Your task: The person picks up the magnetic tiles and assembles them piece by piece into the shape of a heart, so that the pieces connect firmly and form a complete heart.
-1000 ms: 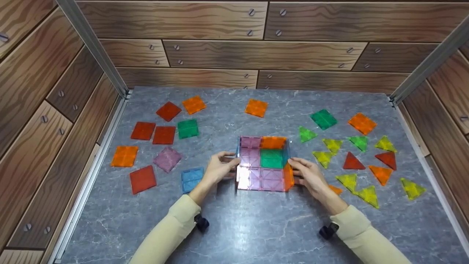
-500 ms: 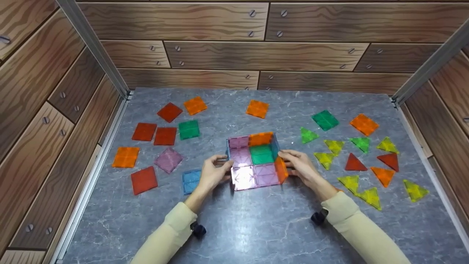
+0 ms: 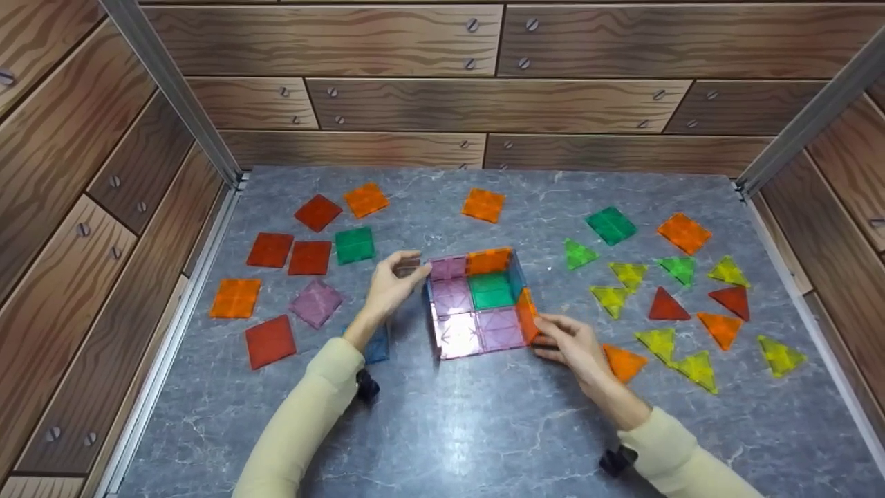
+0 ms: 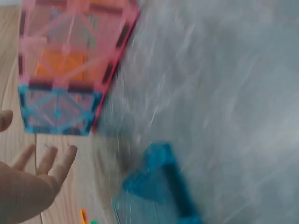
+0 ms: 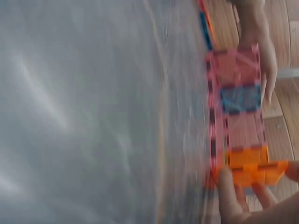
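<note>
A box-like build of see-through magnetic tiles (image 3: 501, 330) stands mid-table in the head view, with purple, green, orange and blue squares. An orange tile (image 3: 526, 315) stands upright at its right side. My right hand (image 3: 570, 346) pinches that tile between thumb and fingers, also seen in the right wrist view (image 5: 257, 173). My left hand (image 3: 392, 282) is by the box's far left corner, fingers loosely spread. In the left wrist view the left hand (image 4: 35, 179) appears apart from the blue side tile (image 4: 57, 112). A blue tile (image 3: 377, 346) lies partly hidden under my left forearm.
Red squares (image 3: 270, 342), orange squares (image 3: 235, 298), a green square (image 3: 354, 245) and a purple square (image 3: 316, 303) lie to the left. Several yellow triangles (image 3: 781, 355) and other coloured triangles lie to the right. An orange triangle (image 3: 624, 362) is close to my right wrist.
The box has shifted left and turned slightly. My left hand has let go and moved toward its far left corner. My right hand has slid nearer me along the orange side.
</note>
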Tool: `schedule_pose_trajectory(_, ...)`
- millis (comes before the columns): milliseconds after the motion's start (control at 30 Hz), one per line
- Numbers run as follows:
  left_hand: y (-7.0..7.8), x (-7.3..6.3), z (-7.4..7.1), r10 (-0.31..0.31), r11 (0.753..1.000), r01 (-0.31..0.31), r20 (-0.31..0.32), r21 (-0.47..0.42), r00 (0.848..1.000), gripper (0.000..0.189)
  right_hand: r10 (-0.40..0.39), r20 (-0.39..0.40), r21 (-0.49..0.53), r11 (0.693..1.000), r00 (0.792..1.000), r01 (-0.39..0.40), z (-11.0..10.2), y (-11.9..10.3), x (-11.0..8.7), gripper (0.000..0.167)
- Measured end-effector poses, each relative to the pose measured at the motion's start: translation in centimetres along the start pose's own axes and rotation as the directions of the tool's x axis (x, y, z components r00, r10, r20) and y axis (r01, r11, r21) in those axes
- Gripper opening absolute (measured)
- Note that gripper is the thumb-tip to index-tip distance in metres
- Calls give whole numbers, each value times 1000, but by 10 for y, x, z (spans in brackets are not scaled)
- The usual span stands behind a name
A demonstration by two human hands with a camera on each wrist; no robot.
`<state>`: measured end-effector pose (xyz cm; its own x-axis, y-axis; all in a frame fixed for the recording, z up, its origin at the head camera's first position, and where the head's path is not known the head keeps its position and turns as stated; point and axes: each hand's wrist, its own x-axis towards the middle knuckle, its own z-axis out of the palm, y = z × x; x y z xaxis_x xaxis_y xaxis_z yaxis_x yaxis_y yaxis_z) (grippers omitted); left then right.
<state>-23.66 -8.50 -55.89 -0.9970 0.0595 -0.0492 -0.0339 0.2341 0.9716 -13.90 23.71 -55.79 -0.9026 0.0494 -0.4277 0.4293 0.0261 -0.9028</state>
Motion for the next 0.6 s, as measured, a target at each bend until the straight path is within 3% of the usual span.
schedule_pose_trajectory(133, 0, 10, 1, 45, 999, -46, 43, 10, 998, 36, -20, -51, -1, 1000, 998, 20, 5, 6, -7, 54)
schedule_pose_trajectory(267, -2, 8, 5, 75, 997, -75, 45, 6, 996, 26, -27, -81, 16, 999, 996, 28, 6, 9, -3, 51)
schedule_pose_trajectory(433, -4, -3, 4, 79, 997, -79, 6, -13, 997, 26, -26, -71, 67, 997, 997, 31, 3, 3, 5, 46)
schedule_pose_trajectory(600, -4, -23, 5, 52, 999, -52, -43, -10, 998, 25, -51, -74, 138, 989, 996, 61, -2, -5, 22, 33)
